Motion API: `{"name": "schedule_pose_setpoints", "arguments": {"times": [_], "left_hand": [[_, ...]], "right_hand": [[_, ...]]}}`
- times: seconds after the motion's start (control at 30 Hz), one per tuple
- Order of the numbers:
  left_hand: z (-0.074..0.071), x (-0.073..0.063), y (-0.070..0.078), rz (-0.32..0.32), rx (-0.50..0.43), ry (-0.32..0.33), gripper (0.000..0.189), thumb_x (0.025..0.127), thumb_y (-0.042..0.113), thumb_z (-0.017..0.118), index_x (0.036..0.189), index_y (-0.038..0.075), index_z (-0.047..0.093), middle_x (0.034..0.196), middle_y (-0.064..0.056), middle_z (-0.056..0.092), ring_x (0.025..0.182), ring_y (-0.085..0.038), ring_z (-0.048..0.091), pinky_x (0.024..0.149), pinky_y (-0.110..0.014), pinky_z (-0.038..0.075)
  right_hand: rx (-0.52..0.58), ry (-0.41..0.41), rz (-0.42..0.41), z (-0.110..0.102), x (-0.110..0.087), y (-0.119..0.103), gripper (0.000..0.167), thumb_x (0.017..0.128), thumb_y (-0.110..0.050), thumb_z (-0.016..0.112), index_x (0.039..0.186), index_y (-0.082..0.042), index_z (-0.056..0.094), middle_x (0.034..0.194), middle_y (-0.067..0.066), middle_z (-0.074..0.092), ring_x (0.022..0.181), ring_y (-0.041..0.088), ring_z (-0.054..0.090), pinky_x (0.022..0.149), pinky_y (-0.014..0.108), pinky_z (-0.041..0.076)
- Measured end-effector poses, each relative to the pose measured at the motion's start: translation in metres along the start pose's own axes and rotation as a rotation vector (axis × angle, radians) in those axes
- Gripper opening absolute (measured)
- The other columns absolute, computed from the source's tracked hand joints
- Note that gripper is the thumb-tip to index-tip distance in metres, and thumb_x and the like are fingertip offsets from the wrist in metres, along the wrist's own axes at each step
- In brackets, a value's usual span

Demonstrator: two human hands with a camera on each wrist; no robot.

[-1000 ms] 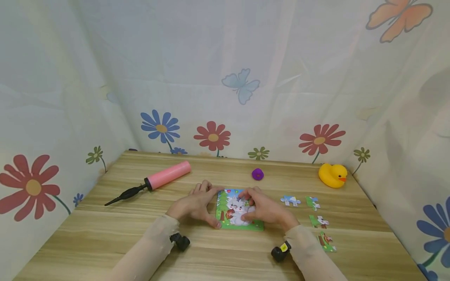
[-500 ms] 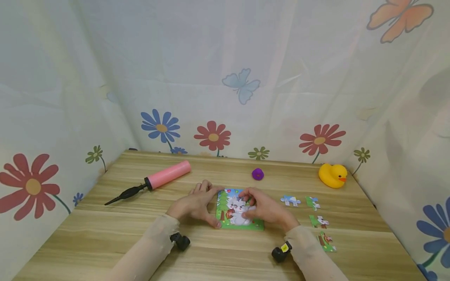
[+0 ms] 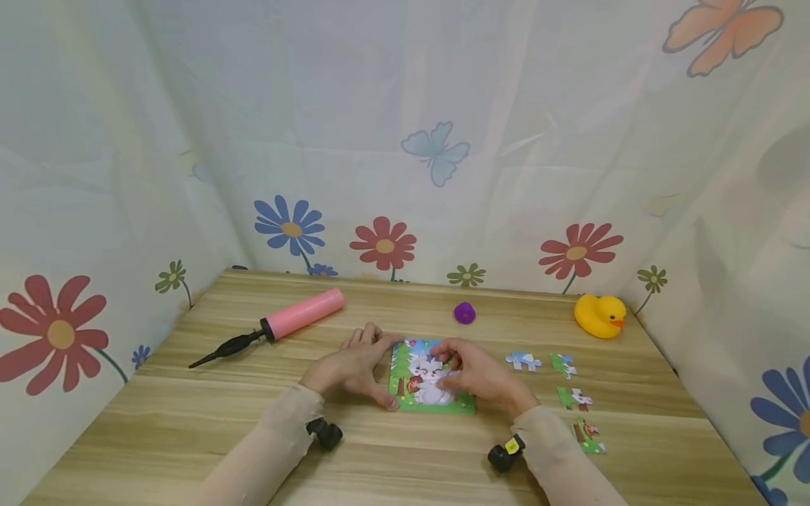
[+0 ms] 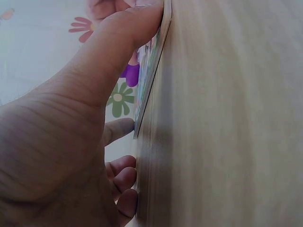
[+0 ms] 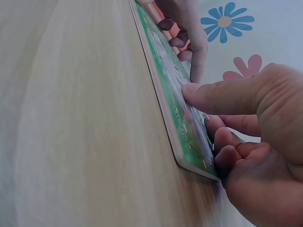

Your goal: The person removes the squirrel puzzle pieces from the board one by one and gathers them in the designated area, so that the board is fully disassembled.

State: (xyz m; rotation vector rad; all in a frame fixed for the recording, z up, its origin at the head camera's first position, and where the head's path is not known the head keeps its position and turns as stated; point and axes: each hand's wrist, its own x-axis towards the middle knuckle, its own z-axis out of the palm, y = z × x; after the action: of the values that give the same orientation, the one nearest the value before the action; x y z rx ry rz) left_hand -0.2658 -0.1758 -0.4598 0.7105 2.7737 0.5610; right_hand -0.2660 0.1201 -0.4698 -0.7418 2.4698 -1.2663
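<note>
A jigsaw puzzle board [image 3: 401, 376] with a cartoon animal picture lies in the middle of the table. My left hand [image 3: 351, 369] holds its left side, thumb at the near corner and index finger at the far corner. In the left wrist view the left thumb [image 4: 128, 33] lies on the board's edge, the other fingers spread beyond. My right hand [image 3: 477, 376] is over the board's right half, thumb and bent fingers pinching at a puzzle piece in the picture. The right wrist view shows the thumb [image 5: 213, 97] on the picture; the fingers partly hide the piece.
Several loose puzzle pieces [image 3: 574, 399] lie on the table to the right. A yellow rubber duck [image 3: 598, 316] sits at the back right, a small purple object [image 3: 465, 313] at the back middle. A pink and black balloon pump [image 3: 304, 314] lies back left. Printed curtains enclose the table.
Both hands stay in almost the same place on the board. The view has shifted very slightly; the loose pieces and other objects lie as before.
</note>
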Motion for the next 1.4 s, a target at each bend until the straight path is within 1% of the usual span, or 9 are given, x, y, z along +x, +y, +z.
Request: {"name": "schedule_pose_setpoints", "arguments": {"times": [0.27, 0.43, 0.6, 0.73, 0.83, 1.07, 1.13, 1.27, 1.4], "left_hand": [[0.000, 0.000, -0.001, 0.005, 0.000, 0.001, 0.125, 0.070, 0.067, 0.101, 0.172, 0.031, 0.039, 0.148, -0.013, 0.039, 0.124, -0.031, 0.039, 0.105, -0.049, 0.039], [0.000, 0.000, 0.000, 0.007, -0.006, -0.004, 0.125, 0.070, 0.066, 0.101, 0.172, 0.030, 0.038, 0.148, -0.013, 0.039, 0.124, -0.031, 0.038, 0.104, -0.049, 0.038], [0.000, 0.000, 0.000, 0.005, -0.009, -0.005, 0.126, 0.070, 0.066, 0.101, 0.172, 0.029, 0.038, 0.147, -0.013, 0.039, 0.124, -0.031, 0.038, 0.103, -0.049, 0.039], [0.000, 0.000, 0.000, 0.008, -0.006, -0.005, 0.126, 0.070, 0.066, 0.101, 0.172, 0.029, 0.038, 0.147, -0.013, 0.039, 0.124, -0.032, 0.038, 0.103, -0.049, 0.038], [0.000, 0.001, -0.001, 0.007, -0.004, -0.002, 0.126, 0.070, 0.067, 0.101, 0.172, 0.030, 0.038, 0.148, -0.013, 0.039, 0.124, -0.031, 0.038, 0.103, -0.048, 0.038], [0.000, 0.001, -0.001, 0.006, -0.005, 0.003, 0.126, 0.068, 0.065, 0.103, 0.172, 0.031, 0.038, 0.147, -0.012, 0.039, 0.123, -0.030, 0.038, 0.103, -0.047, 0.039], [0.001, 0.000, -0.001, 0.012, -0.005, 0.004, 0.126, 0.068, 0.064, 0.103, 0.172, 0.030, 0.039, 0.147, -0.013, 0.039, 0.122, -0.030, 0.038, 0.103, -0.047, 0.039], [0.002, 0.000, -0.001, 0.020, -0.016, 0.003, 0.125, 0.069, 0.064, 0.103, 0.171, 0.029, 0.039, 0.146, -0.012, 0.039, 0.123, -0.031, 0.038, 0.103, -0.047, 0.039], [0.001, -0.001, -0.001, 0.017, -0.025, 0.007, 0.125, 0.069, 0.063, 0.103, 0.171, 0.028, 0.040, 0.147, -0.012, 0.039, 0.124, -0.031, 0.038, 0.105, -0.048, 0.039]], "right_hand": [[0.012, 0.005, -0.027, -0.001, 0.000, 0.000, 0.048, 0.094, -0.005, 0.088, 0.138, -0.001, 0.069, 0.124, 0.011, 0.069, 0.102, 0.024, 0.058, 0.088, 0.030, 0.049], [0.011, 0.004, -0.031, -0.002, 0.000, 0.000, 0.051, 0.095, -0.005, 0.087, 0.142, 0.000, 0.068, 0.120, 0.011, 0.066, 0.100, 0.024, 0.057, 0.085, 0.029, 0.049], [-0.009, -0.001, -0.023, -0.004, 0.000, -0.003, 0.052, 0.096, -0.008, 0.087, 0.144, -0.003, 0.068, 0.118, 0.009, 0.065, 0.098, 0.023, 0.057, 0.081, 0.029, 0.049], [-0.018, 0.020, -0.043, -0.007, 0.000, -0.008, 0.055, 0.095, -0.008, 0.088, 0.145, -0.002, 0.067, 0.121, 0.010, 0.064, 0.100, 0.027, 0.060, 0.082, 0.030, 0.050], [-0.033, 0.044, -0.065, -0.012, -0.002, -0.015, 0.055, 0.095, -0.007, 0.088, 0.145, -0.002, 0.068, 0.123, 0.011, 0.064, 0.102, 0.031, 0.062, 0.085, 0.031, 0.051], [-0.056, 0.086, -0.106, -0.025, -0.005, -0.024, 0.055, 0.096, -0.008, 0.088, 0.146, -0.002, 0.067, 0.125, 0.013, 0.065, 0.105, 0.032, 0.062, 0.087, 0.036, 0.052], [-0.056, 0.097, -0.099, -0.029, -0.006, -0.025, 0.055, 0.096, -0.008, 0.088, 0.147, -0.002, 0.067, 0.126, 0.013, 0.066, 0.107, 0.034, 0.061, 0.088, 0.037, 0.052], [-0.051, 0.108, -0.067, -0.038, -0.011, -0.031, 0.055, 0.097, -0.010, 0.087, 0.148, -0.009, 0.068, 0.128, 0.010, 0.065, 0.111, 0.037, 0.060, 0.088, 0.039, 0.052], [-0.056, 0.132, -0.048, -0.049, -0.016, -0.033, 0.054, 0.098, -0.013, 0.086, 0.149, -0.014, 0.068, 0.130, 0.010, 0.064, 0.110, 0.032, 0.057, 0.082, 0.036, 0.051]]}}
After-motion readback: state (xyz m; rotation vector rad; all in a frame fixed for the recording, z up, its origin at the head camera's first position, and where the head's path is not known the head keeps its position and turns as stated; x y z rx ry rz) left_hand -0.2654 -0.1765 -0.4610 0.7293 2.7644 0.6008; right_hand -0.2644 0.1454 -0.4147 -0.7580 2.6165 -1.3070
